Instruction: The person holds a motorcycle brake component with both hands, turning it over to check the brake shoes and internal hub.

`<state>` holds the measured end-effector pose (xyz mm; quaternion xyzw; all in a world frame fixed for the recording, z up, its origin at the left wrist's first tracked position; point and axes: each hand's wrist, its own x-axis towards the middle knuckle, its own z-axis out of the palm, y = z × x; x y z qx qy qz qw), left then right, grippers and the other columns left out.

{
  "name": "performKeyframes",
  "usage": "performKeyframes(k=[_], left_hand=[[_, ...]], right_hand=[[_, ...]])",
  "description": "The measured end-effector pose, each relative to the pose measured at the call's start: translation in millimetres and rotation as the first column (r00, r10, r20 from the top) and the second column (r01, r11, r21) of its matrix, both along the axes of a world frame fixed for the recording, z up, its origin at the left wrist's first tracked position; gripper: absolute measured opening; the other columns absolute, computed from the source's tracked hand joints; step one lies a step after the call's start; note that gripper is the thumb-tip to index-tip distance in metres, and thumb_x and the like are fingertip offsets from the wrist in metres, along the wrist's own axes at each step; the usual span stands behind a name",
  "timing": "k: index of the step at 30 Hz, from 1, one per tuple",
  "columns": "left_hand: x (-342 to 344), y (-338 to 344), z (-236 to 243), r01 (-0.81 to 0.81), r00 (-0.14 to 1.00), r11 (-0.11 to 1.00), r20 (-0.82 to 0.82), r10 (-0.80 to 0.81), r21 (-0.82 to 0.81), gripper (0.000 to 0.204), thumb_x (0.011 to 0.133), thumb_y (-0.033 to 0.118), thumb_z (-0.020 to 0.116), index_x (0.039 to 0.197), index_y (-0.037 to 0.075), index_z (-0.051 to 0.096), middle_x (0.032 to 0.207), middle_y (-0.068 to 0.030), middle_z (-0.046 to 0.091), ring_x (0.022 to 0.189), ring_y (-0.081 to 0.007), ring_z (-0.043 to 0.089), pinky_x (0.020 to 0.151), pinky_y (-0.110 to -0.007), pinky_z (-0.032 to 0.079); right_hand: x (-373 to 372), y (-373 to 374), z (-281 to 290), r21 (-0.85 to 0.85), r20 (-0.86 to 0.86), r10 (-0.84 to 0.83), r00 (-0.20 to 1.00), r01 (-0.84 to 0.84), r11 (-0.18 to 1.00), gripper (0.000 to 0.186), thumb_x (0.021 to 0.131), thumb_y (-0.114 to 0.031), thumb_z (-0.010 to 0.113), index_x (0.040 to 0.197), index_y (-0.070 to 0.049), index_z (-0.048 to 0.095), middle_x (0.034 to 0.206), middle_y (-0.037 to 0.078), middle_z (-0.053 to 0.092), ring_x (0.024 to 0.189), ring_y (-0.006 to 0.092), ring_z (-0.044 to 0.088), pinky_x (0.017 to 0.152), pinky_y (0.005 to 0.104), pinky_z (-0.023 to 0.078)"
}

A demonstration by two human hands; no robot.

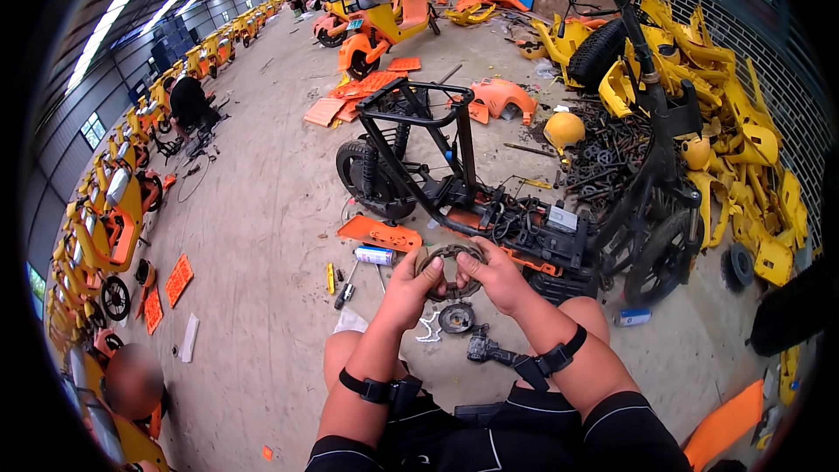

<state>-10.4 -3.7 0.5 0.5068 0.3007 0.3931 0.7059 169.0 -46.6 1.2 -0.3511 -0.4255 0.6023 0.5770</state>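
My left hand (409,290) and my right hand (501,280) are both closed on a dark ring-shaped part (448,294) that looks like a pair of brake shoes. They grip it from opposite sides, thumbs on top, above the floor between my knees. A round metal hub plate (456,318) lies just below it. Near that plate are a cordless power driver (495,352) and a white zigzag piece (429,327). Left of my hands lie a spray can (376,255), a black-handled tool (345,295) and a small yellow item (330,277).
A stripped black scooter frame (466,144) stands ahead, its rear wheel (376,183) on. Yellow body panels (760,157) and dark metal parts (612,153) are heaped right. Scooters (114,218) line the left, where another person (188,103) crouches. A blue can (633,317) lies right.
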Motion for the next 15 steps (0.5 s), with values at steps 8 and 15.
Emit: performKeyframes(k=[8,15], left_hand=[[11,15,2,-0.024,0.998,1.0,-0.057,0.025,0.009,0.027,0.098,0.029,0.065,0.104,0.004,0.055,0.078,-0.0003,0.058,0.068,-0.0095,0.055,0.064,-0.024,0.043],[16,20,2,-0.017,0.999,1.0,-0.044,0.017,-0.003,0.027,0.098,0.028,0.065,0.106,0.004,0.056,0.081,-0.0007,0.059,0.069,-0.0094,0.055,0.065,-0.024,0.044]], right_hand=[[7,13,3,-0.033,0.03,-0.023,0.999,0.024,0.999,0.035,0.099,-0.025,0.063,0.119,0.001,0.052,0.082,0.002,0.055,0.077,0.0133,0.057,0.074,0.0299,0.047],[12,18,5,-0.031,0.028,-0.045,0.999,0.046,0.998,0.032,0.098,-0.024,0.064,0.115,0.002,0.053,0.081,0.002,0.055,0.075,0.0133,0.057,0.073,0.0299,0.047]])
